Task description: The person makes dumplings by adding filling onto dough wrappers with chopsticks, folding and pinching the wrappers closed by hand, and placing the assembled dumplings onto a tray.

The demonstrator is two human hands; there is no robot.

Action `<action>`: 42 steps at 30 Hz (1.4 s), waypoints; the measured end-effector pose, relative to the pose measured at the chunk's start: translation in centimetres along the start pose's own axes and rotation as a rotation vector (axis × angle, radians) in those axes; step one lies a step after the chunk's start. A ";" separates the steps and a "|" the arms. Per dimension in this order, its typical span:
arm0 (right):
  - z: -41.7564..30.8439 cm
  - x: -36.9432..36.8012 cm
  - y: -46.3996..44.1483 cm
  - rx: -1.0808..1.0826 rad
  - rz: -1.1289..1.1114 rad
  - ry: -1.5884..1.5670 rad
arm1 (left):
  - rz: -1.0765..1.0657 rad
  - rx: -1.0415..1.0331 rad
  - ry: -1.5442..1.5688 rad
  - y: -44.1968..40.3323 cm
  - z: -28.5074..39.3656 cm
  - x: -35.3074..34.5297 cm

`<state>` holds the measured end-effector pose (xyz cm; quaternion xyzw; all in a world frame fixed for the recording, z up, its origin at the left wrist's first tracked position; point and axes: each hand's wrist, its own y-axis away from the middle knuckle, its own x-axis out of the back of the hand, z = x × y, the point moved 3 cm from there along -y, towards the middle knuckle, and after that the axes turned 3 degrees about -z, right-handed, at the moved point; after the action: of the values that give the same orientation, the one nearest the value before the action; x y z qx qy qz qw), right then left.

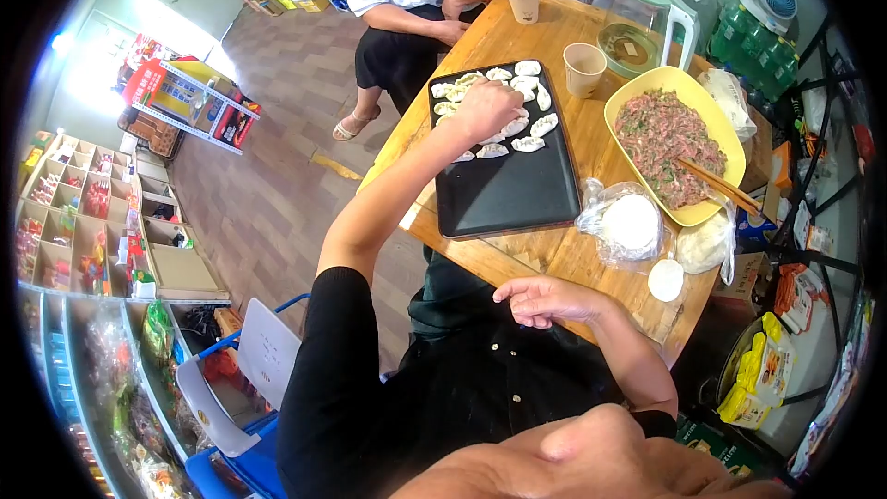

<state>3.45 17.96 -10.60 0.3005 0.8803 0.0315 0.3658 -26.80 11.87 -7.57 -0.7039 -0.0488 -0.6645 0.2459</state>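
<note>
My left hand [490, 111] reaches across the black baking tray [504, 194], its fingers curled downward among the dumplings [528, 143]. The back of the hand hides whatever its fingertips grip. Several pale, pleated dumplings lie over the far half of the tray. Near the table's front edge, my right hand [545, 300] hovers with loosely bent fingers apart and nothing in it. To its right, a round dumpling wrapper [665, 280] lies on the wood, beside a stack of wrappers [631, 222] in clear plastic.
A yellow bowl [625, 92] of minced filling [667, 134] with chopsticks [721, 187] stands right on the wooden table [591, 157]. Nearby are a bagged dough lump [704, 245], paper cups [584, 69] and a lidded jug [637, 32]. Another person [416, 0] sits beyond; a chair [263, 351] stands left.
</note>
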 end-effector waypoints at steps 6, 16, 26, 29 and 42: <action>0.1 0.1 -0.1 0.001 -0.004 -0.009 | 0.045 0.062 0.052 -0.2 -1.1 -0.5; 0.0 0.0 0.0 0.006 -0.007 -0.014 | 0.044 0.242 0.185 -0.5 -1.9 0.7; 0.0 0.0 0.0 0.006 0.000 -0.005 | -0.020 0.122 -0.104 -1.1 -0.2 -0.7; 0.1 0.1 0.0 0.008 0.001 -0.005 | 0.051 0.150 -0.112 -0.6 0.7 0.8; -0.1 -0.1 0.1 0.014 0.002 0.003 | 0.022 0.101 -0.166 1.3 3.5 0.4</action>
<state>3.47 17.97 -10.47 0.3038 0.8808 0.0260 0.3622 -23.05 12.07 -7.55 -0.7438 -0.0949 -0.5979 0.2835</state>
